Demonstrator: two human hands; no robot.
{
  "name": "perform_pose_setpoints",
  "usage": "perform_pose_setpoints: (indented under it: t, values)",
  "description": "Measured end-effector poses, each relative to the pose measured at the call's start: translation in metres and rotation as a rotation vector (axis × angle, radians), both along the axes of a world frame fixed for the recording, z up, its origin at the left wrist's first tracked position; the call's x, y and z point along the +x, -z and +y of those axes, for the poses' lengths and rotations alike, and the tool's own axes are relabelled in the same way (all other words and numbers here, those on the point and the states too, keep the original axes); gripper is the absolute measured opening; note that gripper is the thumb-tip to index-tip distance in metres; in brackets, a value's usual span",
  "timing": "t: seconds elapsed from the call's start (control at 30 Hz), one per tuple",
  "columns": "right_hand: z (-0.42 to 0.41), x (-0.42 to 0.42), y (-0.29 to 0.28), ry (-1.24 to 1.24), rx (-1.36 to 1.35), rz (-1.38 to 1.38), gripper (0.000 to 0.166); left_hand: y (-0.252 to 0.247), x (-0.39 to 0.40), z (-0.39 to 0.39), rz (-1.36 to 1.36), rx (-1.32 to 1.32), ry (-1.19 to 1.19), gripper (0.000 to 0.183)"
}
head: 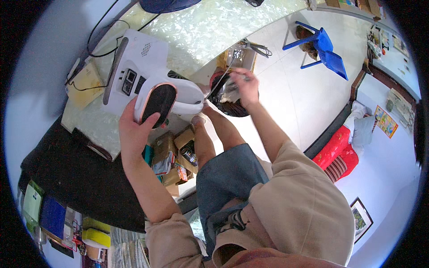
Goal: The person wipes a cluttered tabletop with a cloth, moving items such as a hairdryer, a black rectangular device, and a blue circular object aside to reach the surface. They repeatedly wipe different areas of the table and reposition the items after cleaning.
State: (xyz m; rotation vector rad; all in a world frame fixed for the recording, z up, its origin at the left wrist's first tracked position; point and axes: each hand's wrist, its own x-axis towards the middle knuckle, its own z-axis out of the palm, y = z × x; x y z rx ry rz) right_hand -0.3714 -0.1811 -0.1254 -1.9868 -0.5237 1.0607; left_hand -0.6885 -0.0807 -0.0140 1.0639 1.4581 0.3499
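Note:
My left hand (137, 127) grips the handle of a white handheld vacuum cleaner (144, 57), its thumb beside the glossy black oval panel (159, 105) with a copper-coloured rim. The vacuum's broad body stretches out over the table, with a dark rectangular recess (129, 82) in its upper face. Over a waste bin lined with a black bag (234, 110), my right hand (247, 87) is raised with bent, blurred fingers. Beneath and beside these fingers is a pale, crumpled, partly see-through thing (229, 93); whether the hand grips it is unclear. A thin grey strip slants across the bin.
A stone-patterned table (201, 37) bears black cables and a yellowish paper packet (85, 83). Open cardboard boxes (167, 150) stand on the floor by my legs. A blue plastic chair (321, 43) stands farther off. A dark cloth-like surface (83, 187) lies to the left.

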Motion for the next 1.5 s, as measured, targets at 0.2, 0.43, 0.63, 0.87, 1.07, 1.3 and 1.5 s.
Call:
perform_pose_setpoints:
  t: [0.2,0.43,0.63,0.87,1.07,1.3,1.5]
  values:
    - [-0.003,0.155,0.123,-0.001,-0.503,-0.69,0.083,0.003,0.001,-0.002,0.046,0.002,-0.045,0.067]
    - [0.049,0.271,0.184,-0.622,-0.979,-0.582,0.058,0.038,0.018,-0.067,0.087,0.433,-0.621,0.064]
    - [0.042,0.219,0.114,-0.437,-0.867,-0.773,0.03,0.057,0.103,-0.132,0.038,0.143,-0.652,0.059]
    - [-0.033,0.221,-0.023,-0.56,-0.754,-0.884,0.029,0.096,0.162,-0.085,0.042,0.113,-1.05,0.036]
    - [-0.108,0.241,-0.1,-0.298,-0.399,-0.426,0.025,0.071,0.133,-0.111,0.036,0.066,-1.052,0.029]
    - [-0.096,0.171,-0.18,-0.39,-0.324,-0.327,0.016,0.015,0.043,-0.192,0.247,0.215,-0.825,0.037]
    - [-0.046,0.053,-0.168,-0.683,-0.15,-0.117,0.02,0.019,-0.064,-0.222,0.331,0.138,-0.921,0.037]
